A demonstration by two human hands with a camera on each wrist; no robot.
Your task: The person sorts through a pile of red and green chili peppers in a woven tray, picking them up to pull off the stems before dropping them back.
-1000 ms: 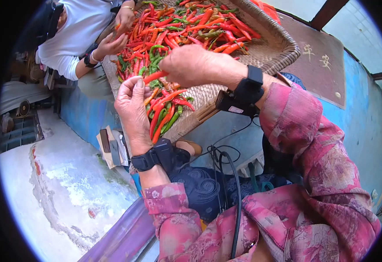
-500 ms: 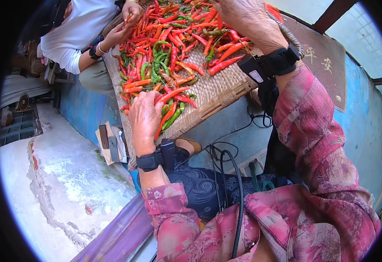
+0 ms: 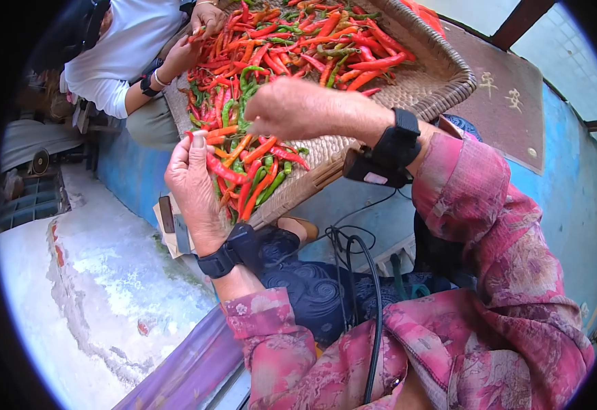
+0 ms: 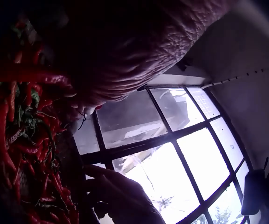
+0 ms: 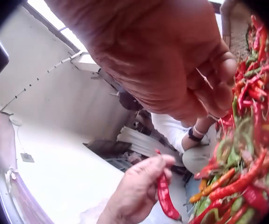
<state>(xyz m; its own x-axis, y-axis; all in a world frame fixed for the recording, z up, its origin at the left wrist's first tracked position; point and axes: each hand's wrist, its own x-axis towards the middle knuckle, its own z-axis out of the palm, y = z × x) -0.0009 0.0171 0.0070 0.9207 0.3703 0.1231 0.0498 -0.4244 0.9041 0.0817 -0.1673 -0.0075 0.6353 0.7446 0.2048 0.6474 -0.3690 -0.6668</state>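
My left hand (image 3: pixel 192 188) pinches a red chili (image 5: pixel 166 198) between thumb and fingers, at the near left edge of the pile. The chili hangs curved below the fingertips in the right wrist view. My right hand (image 3: pixel 305 109) hovers over the chilies to the right of the left hand, apart from the held chili. Its fingers curl inward, and a thin pale sliver (image 5: pixel 204 78) shows among them; I cannot tell whether it is gripped. Red, orange and green chilies (image 3: pixel 264 181) lie heaped on a woven tray (image 3: pixel 442 89).
Across the tray, another person's hands (image 3: pixel 179 58) handle chilies at the left edge. Black cables (image 3: pixel 360 253) hang by my lap. A cracked pale surface (image 3: pixel 107 301) lies at left, with papers (image 3: pixel 169 225) beside the tray. A brown mat (image 3: pixel 503 102) stands behind.
My right hand went from the left hand to the tray's far right, then came back toward it. My left hand dipped to the pile and rose leftward with a red chili.
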